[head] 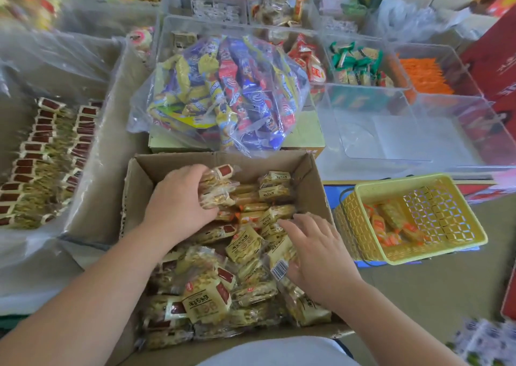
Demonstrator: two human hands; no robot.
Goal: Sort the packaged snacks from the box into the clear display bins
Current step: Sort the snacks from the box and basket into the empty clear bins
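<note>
A brown cardboard box [312, 175] sits right in front of me, filled with many small yellow snack packets [206, 301] with dark red labels. My left hand [178, 198] is inside the box at its far left, gripping a stack of several packets [217, 186]. My right hand [321, 251] lies over the packets at the box's right side, fingers spread and fairly straight, touching them. A large clear bin [92, 175] on the left holds neat rows of the same packets [42, 164]. An empty clear bin [405, 131] stands at the right.
Beyond the box, a clear bag of blue, yellow and red snacks [223, 86] lies on a carton. A yellow plastic basket [413, 217] with a few orange packets sits to the right. More clear bins with assorted snacks [354, 64] fill the back.
</note>
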